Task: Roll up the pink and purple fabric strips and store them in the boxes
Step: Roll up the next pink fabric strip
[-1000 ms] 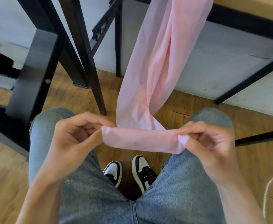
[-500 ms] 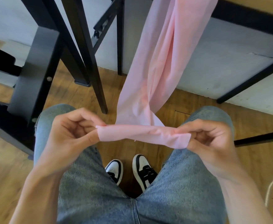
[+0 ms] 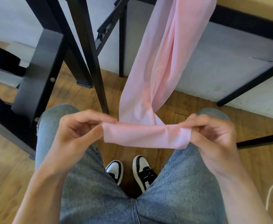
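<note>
Hands meet over our knees: our left hand [image 3: 77, 133] pinches one end of the folded bottom edge of the pink strip [image 3: 163, 75] between thumb and curled fingers, and our right hand [image 3: 213, 136] pinches the other end the same way. From that flat fold the strip climbs up and away to the table edge [image 3: 252, 8], above jeans [image 3: 181, 191], sneakers [image 3: 142, 170] and wooden floor [image 3: 3, 167].

fabric strip [image 3: 146, 136] stretched between hands, left hand [image 3: 77, 131], right hand [image 3: 213, 136], above knees, shoes [image 3: 129, 172] below
</note>
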Action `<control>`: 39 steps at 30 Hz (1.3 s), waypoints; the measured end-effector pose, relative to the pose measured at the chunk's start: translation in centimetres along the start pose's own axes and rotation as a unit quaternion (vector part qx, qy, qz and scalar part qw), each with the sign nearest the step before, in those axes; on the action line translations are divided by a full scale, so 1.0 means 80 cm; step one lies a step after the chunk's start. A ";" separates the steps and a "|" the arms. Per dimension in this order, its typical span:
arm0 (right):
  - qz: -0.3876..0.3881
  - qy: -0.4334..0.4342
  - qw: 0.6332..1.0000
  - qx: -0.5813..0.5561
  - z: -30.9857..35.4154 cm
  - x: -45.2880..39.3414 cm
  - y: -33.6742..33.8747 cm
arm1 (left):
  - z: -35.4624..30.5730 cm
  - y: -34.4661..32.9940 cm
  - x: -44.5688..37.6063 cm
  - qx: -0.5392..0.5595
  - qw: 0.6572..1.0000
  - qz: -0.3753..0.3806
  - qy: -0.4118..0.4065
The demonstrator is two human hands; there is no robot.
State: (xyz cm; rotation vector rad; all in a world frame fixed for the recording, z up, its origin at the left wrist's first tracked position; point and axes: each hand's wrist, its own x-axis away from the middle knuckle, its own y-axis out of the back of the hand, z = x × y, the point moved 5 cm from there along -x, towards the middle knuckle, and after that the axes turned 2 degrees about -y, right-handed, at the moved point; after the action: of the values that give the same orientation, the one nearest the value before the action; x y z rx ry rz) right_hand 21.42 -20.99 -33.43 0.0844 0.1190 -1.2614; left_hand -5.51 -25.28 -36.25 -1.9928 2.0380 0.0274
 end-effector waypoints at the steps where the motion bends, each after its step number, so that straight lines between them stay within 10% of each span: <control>1: 0.009 -0.012 1.000 -0.021 -0.002 -0.001 0.000 | 0.000 0.001 0.001 0.016 1.000 0.007 0.010; 8: 0.088 -0.066 0.988 -0.109 0.000 -0.002 -0.011 | -0.004 0.006 0.003 0.051 0.998 0.038 0.018; 22: -0.056 -0.039 0.994 0.090 -0.007 -0.008 0.001 | -0.008 -0.002 -0.003 -0.146 0.988 -0.021 -0.052; 39: 0.051 -0.088 0.992 -0.079 -0.001 -0.004 -0.015 | 0.003 0.009 0.007 0.038 0.999 0.008 0.020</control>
State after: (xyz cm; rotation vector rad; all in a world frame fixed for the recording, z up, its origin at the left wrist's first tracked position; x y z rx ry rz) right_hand 20.20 -21.07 -33.46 -0.1566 0.0609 -1.1482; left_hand -6.19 -25.72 -36.70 -1.9455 2.0488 -0.0871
